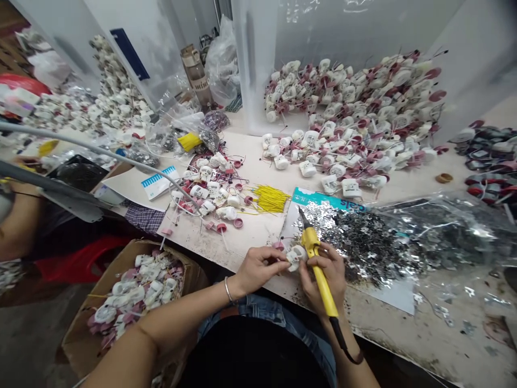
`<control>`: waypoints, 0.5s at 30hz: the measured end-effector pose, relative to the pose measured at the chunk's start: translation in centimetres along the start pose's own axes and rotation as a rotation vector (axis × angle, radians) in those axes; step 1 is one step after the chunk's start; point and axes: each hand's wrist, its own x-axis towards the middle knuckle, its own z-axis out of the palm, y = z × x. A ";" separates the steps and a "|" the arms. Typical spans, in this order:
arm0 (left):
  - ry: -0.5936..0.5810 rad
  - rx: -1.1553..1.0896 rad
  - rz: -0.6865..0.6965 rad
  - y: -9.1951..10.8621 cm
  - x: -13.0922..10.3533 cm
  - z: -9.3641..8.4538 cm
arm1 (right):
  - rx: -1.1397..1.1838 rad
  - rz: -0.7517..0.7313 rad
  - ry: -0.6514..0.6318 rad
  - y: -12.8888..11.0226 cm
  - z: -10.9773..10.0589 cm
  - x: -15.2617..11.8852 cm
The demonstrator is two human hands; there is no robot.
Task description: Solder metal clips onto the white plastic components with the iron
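Soldering underway at the bench's near edge: my left hand (pixel 258 268) pinches a small white part (pixel 296 257), my right hand (pixel 328 277) grips the yellow iron (pixel 319 272). Finished pieces fill the box (pixel 83 345) at left; a heap (pixel 363 118) waits far right.

I see bright, even light on the surface (pixel 258 231) from above, with only soft shadows. The shiny metal bits (pixel 363 242) and their plastic bag (pixel 444 226) sparkle with glare. The edges look bent and stretched, and the far corners are blurry.
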 end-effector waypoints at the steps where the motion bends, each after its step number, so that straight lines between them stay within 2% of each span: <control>1: 0.000 -0.021 -0.055 -0.1 0.1 0.1 | 0.004 -0.010 -0.008 -0.2 0.0 0.0; 3: -0.011 0.024 -0.059 -0.2 0.3 0.0 | 0.042 0.003 -0.001 -0.9 0.0 0.0; 7: -0.060 0.214 0.063 0.0 0.4 -0.5 | 0.098 0.108 0.067 -2.0 0.5 -0.1; 10: -0.063 0.222 0.001 0.7 0.5 -0.6 | 0.075 0.098 0.116 -2.0 0.8 -0.5; 12: -0.089 0.206 -0.055 1.1 0.5 -0.6 | 0.107 0.046 0.087 -2.0 0.8 -0.8; 15: -0.151 0.191 -0.087 1.3 0.3 -0.7 | 0.165 -0.006 -0.023 -2.4 0.4 -0.9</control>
